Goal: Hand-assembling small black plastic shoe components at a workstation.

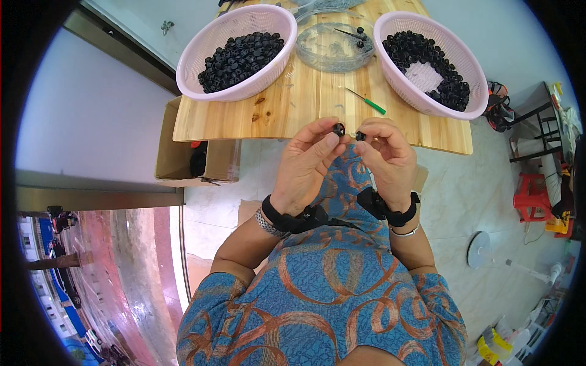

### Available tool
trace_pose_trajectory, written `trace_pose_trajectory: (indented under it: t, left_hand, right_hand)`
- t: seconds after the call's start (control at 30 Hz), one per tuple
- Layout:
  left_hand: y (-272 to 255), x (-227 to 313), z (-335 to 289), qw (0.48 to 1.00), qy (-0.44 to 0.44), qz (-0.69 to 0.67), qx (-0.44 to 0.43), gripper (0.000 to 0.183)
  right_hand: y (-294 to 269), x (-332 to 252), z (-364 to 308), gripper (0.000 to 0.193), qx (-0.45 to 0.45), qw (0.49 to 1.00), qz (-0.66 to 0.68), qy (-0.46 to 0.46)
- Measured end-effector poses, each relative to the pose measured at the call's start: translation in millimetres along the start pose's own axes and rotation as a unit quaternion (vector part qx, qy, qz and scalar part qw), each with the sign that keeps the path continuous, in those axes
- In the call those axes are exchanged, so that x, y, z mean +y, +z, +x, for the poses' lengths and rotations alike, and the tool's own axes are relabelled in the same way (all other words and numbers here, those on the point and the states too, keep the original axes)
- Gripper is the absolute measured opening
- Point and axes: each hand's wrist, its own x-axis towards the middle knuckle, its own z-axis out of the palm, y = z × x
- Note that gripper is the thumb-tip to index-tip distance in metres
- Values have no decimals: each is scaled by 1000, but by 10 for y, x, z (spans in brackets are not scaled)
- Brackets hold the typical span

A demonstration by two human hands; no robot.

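In front of the table's near edge, my left hand (309, 160) pinches a small round black plastic part (339, 129) between thumb and fingers. Close beside it, my right hand (387, 155) grips another small black part (360, 136). A narrow gap separates the two pieces. On the wooden table (238, 122) beyond my hands lies a thin screwdriver with a green handle (375, 107). Many similar black parts fill a pink basket (189, 67) at the far left. A second pink basket (479, 91) at the far right holds more, with its bottom showing through.
Between the baskets stands a clear round tray (317, 61) with a few black pieces. Under the table's left side is an open cardboard box (168, 143). A red stool (530, 198) and a round grey disc (479, 249) are on the floor at right.
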Motion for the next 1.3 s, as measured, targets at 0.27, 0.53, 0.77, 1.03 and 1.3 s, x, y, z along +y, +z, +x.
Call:
trace_pose_trajectory:
  t: [0.27, 0.53, 0.77, 1.03, 1.3]
  left_hand:
    - [-16, 44, 5, 999, -3, 33, -30, 30]
    - [-25, 59, -4, 999, -24, 32, -32, 28]
    - [1, 48, -25, 998, -19, 52, -14, 30]
    - [-2, 22, -31, 999, -9, 44, -22, 30]
    - [30, -4, -27, 999, -18, 36, -26, 29]
  right_hand:
    - [29, -93, 64, 21, -12, 995, -82, -47]
    - [126, -243, 89, 20, -12, 963, -247, -104]
    - [154, -257, 73, 18, -13, 950, -285, -124]
    - [131, -324, 42, 19, 4, 952, -292, -90]
    - [81, -300, 45, 18, -6, 937, -318, -143]
